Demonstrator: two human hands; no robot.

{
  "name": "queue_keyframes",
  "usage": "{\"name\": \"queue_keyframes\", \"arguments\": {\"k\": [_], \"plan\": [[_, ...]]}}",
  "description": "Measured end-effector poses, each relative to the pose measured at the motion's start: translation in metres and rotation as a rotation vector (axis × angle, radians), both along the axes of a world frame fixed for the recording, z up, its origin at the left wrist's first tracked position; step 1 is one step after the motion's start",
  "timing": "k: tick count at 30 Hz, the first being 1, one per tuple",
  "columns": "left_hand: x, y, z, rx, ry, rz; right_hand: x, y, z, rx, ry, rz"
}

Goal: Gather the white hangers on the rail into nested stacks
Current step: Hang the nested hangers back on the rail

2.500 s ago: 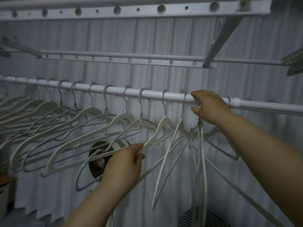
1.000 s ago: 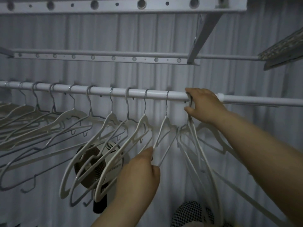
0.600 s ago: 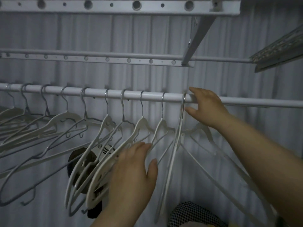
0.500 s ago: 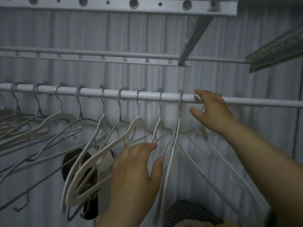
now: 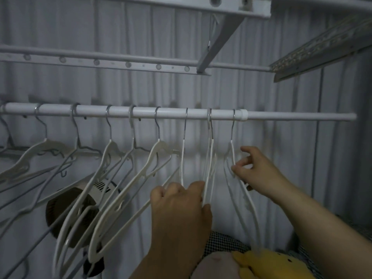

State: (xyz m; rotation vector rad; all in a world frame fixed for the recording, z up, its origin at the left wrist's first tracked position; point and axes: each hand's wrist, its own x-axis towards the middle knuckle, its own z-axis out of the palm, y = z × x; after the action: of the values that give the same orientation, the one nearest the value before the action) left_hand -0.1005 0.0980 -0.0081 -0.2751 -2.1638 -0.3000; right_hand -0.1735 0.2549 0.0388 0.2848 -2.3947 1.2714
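Several white hangers hang by metal hooks from a white rail (image 5: 141, 113). Those on the left (image 5: 112, 178) are spread apart and swung sideways. Near the rail's joint, three groups hang edge-on: one hanger (image 5: 182, 158), a nested pair (image 5: 209, 164) and a rightmost stack (image 5: 233, 158). My left hand (image 5: 179, 206) grips the arms of the edge-on hanger and the nested pair from below. My right hand (image 5: 255, 170) pinches the shoulder of the rightmost stack just under its hook.
A small fan (image 5: 68, 210) sits behind the left hangers. Perforated white bars (image 5: 100, 63) and a slanted bracket (image 5: 219, 41) run above the rail. A yellow plush toy (image 5: 267, 264) and checkered fabric (image 5: 223, 242) lie below. White curtain covers the back wall.
My right hand has dropped from the rail to the rightmost stack's shoulder. My left hand has closed around the edge-on hangers' arms. The view has shifted right and down.
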Motion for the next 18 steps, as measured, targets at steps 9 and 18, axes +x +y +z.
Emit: {"name": "queue_keyframes", "arguments": {"k": [9,18], "plan": [[0.005,-0.008,0.000,-0.008,-0.175,-0.007,-0.002,-0.008,-0.013,0.025,-0.091,0.003],[0.005,0.017,-0.007,0.207,-0.155,0.058,-0.018,0.021,-0.010,0.177,-0.012,-0.001]]}}
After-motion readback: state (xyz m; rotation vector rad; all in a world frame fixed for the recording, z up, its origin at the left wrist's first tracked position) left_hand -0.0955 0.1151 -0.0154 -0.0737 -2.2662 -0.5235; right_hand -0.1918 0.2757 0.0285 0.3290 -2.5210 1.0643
